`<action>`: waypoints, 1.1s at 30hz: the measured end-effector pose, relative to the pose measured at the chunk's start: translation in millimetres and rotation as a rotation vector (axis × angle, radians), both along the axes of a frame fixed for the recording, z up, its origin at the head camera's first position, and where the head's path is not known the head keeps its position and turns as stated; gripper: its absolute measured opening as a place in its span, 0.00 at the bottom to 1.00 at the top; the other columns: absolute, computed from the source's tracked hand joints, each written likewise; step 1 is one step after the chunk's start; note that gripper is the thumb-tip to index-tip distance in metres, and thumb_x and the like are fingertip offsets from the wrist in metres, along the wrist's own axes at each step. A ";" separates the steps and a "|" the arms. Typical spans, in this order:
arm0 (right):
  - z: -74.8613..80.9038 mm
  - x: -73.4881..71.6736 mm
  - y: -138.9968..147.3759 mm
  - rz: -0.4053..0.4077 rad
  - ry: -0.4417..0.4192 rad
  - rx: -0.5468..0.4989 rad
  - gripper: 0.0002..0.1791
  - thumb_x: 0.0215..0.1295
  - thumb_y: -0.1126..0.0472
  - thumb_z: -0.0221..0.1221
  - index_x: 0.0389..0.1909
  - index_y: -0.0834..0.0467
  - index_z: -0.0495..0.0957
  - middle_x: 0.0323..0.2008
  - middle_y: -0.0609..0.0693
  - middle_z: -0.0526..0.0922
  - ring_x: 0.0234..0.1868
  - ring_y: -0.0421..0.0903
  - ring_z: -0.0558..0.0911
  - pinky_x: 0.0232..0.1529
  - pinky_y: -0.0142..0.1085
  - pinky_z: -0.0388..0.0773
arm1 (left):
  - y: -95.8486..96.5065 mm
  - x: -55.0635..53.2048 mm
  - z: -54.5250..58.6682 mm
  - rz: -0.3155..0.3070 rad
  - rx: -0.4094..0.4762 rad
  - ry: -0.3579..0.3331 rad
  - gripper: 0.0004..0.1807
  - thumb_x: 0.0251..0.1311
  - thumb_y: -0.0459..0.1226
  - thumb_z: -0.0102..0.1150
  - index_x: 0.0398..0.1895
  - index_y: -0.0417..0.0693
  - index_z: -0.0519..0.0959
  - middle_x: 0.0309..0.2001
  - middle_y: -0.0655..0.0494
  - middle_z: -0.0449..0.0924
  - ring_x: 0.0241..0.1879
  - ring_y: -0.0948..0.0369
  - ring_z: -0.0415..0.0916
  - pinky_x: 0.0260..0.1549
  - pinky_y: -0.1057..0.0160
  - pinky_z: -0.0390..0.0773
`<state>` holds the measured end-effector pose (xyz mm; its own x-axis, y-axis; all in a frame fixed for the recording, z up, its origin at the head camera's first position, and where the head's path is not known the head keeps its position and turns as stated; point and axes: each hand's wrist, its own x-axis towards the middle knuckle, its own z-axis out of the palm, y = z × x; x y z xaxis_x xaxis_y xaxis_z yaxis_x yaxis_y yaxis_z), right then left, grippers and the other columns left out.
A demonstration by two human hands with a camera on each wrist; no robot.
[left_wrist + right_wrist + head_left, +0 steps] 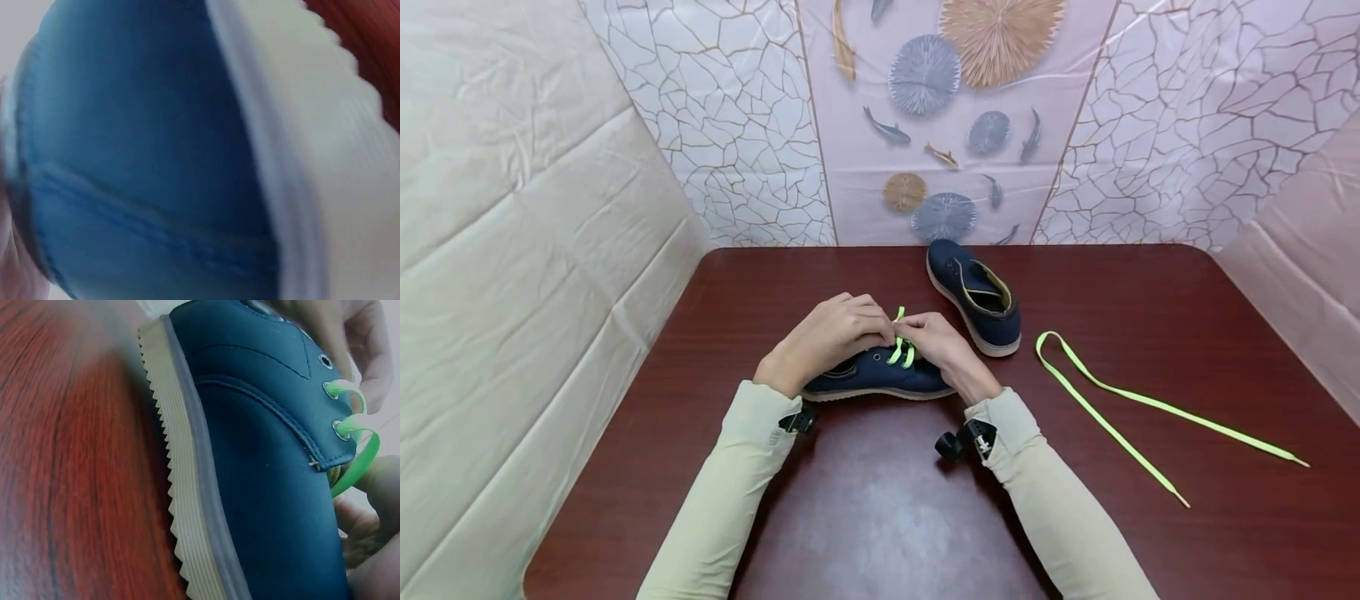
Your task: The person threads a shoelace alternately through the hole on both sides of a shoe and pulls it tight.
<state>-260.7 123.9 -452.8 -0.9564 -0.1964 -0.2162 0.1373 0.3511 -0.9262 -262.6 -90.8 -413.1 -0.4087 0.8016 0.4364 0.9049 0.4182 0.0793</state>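
Observation:
A navy shoe [880, 377] with a pale ridged sole lies sideways before me, toe to the right. Bright yellow-green shoelace [904, 353] runs through its lower eyelets, while another eyelet [325, 361] has no lace in it. My left hand [842, 329] curls over the shoe's upper, gripping near the eyelets; its fingertips are partly hidden. With thumb and finger, my right hand [936, 340] pinches the lace above the eyelets. The left wrist view is filled by the shoe's blue side [144, 125] and sole [325, 156].
A second navy shoe [973, 300], without a lace, stands behind and to the right. Another yellow-green shoelace [1120, 390] lies folded in a long loop on the reddish-brown table [850, 517]. Patterned cloth [752, 125] hangs behind the table.

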 end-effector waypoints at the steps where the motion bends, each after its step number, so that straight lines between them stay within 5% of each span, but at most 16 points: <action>1: 0.0 -0.4 -0.5 0.001 0.003 -0.002 0.16 0.80 0.52 0.58 0.45 0.58 0.90 0.36 0.43 0.79 0.37 0.44 0.72 0.41 0.35 0.70 | -0.7 1.0 1.8 -0.002 0.014 -0.027 0.04 0.68 0.36 0.70 0.42 0.54 0.89 0.43 0.64 0.87 0.48 0.64 0.80 0.47 0.62 0.77; 8: -1.1 -2.7 -2.5 -0.022 0.011 -0.045 0.14 0.77 0.55 0.57 0.39 0.59 0.89 0.24 0.40 0.73 0.26 0.40 0.69 0.34 0.32 0.67 | -4.8 10.9 23.0 -0.006 0.106 -0.113 0.06 0.66 0.34 0.71 0.44 0.53 0.90 0.41 0.65 0.87 0.44 0.66 0.83 0.46 0.63 0.81; 14: -1.6 -2.2 -1.9 -0.054 -0.011 -0.044 0.19 0.80 0.53 0.55 0.52 0.61 0.88 0.34 0.40 0.83 0.31 0.38 0.75 0.36 0.30 0.71 | -5.7 18.2 39.4 -0.024 0.111 -0.101 0.05 0.67 0.35 0.71 0.43 0.54 0.89 0.40 0.66 0.86 0.42 0.68 0.81 0.44 0.64 0.81; 20: -3.3 -0.6 -2.4 -0.061 0.088 -0.035 0.18 0.80 0.54 0.57 0.53 0.60 0.88 0.43 0.45 0.85 0.36 0.40 0.75 0.39 0.32 0.71 | -7.4 18.7 40.8 -0.001 0.094 -0.105 0.05 0.66 0.35 0.72 0.42 0.54 0.89 0.39 0.67 0.86 0.41 0.69 0.80 0.43 0.64 0.81; 26: -2.8 1.9 -5.6 -0.071 0.259 -0.088 0.14 0.79 0.56 0.60 0.51 0.61 0.87 0.44 0.53 0.82 0.28 0.44 0.74 0.26 0.33 0.72 | -9.7 18.4 40.8 0.017 0.120 -0.109 0.06 0.65 0.35 0.72 0.43 0.53 0.90 0.40 0.65 0.88 0.42 0.68 0.82 0.43 0.62 0.81; 29: -3.9 2.4 -6.4 -0.093 0.266 -0.089 0.15 0.79 0.55 0.59 0.53 0.60 0.87 0.51 0.55 0.79 0.28 0.45 0.72 0.24 0.33 0.71 | -9.2 18.7 42.3 0.006 0.140 -0.120 0.06 0.66 0.35 0.72 0.44 0.53 0.90 0.40 0.65 0.88 0.42 0.69 0.82 0.42 0.62 0.81; 33: -5.9 1.5 -8.1 -0.135 0.236 -0.122 0.16 0.79 0.54 0.60 0.54 0.61 0.87 0.47 0.52 0.81 0.27 0.43 0.72 0.24 0.32 0.70 | -9.8 19.6 43.0 -0.032 0.201 -0.122 0.07 0.64 0.33 0.73 0.43 0.51 0.90 0.40 0.64 0.88 0.42 0.68 0.82 0.41 0.63 0.81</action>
